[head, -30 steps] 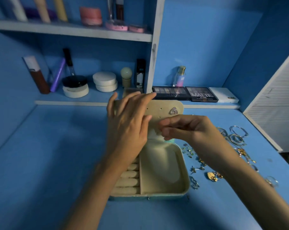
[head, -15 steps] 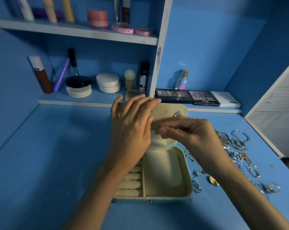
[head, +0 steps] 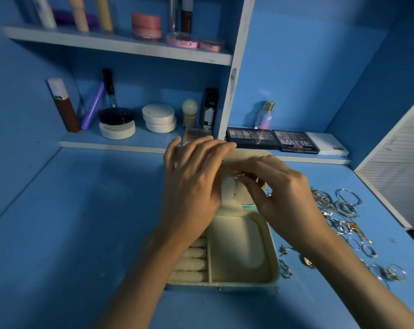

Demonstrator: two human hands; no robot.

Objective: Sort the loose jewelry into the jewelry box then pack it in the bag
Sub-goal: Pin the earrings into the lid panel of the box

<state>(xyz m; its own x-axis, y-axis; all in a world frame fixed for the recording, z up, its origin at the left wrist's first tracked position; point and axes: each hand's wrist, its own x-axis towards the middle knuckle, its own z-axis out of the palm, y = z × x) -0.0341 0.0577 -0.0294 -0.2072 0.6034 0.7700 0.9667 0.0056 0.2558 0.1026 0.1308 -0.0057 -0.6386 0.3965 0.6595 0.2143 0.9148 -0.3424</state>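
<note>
Two hands meet mid-frame: left hand [head: 191, 186], fingers straight together, presses the jewelry box lid [head: 232, 194]; right hand [head: 279, 193] pinches a small silvery earring [head: 238, 176] against it.

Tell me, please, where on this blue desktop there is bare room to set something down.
The widest free patch of blue desktop lies left of the cream jewelry box, bordered by the left wall and the lower shelf ledge. A narrower strip runs before the box. Right of it is crowded with loose silver and gold jewelry. The right hand pinches a silver earring.
</note>
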